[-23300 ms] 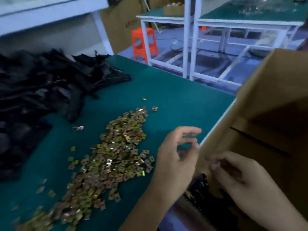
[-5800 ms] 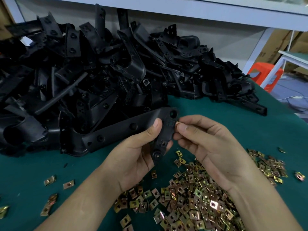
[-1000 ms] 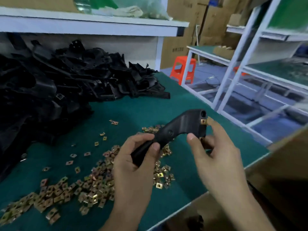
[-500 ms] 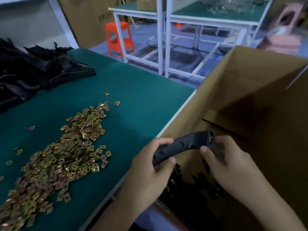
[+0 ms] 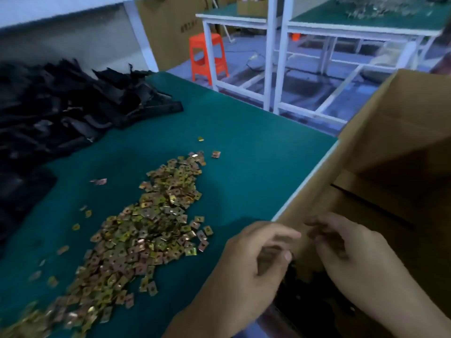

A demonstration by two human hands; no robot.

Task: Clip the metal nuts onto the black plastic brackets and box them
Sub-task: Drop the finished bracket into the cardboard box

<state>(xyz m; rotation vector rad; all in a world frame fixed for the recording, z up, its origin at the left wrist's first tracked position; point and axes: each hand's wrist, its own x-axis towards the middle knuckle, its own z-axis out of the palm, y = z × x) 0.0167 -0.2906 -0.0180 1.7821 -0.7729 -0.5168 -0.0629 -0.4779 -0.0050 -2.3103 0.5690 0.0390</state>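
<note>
A heap of gold metal nuts [image 5: 148,223] lies on the green table [image 5: 244,152]. A pile of black plastic brackets [image 5: 61,113] fills the table's left side. An open cardboard box [image 5: 395,132] stands at the table's right edge, with dark brackets [image 5: 307,298] at its bottom. My left hand [image 5: 253,259] hovers at the table's corner beside the box wall, fingers loosely curled and holding nothing. My right hand [image 5: 341,247] is over the box opening, fingers relaxed and empty.
An orange stool [image 5: 207,57] stands on the floor beyond the table. White-framed workbenches [image 5: 317,28] with green tops stand behind it. Cardboard cartons [image 5: 168,23] lean against the back wall. A lone nut [image 5: 216,154] lies apart from the heap.
Half a second ago both hands held a black bracket over the box. Now the bracket is out of my hands and both hands are empty above the box edge.
</note>
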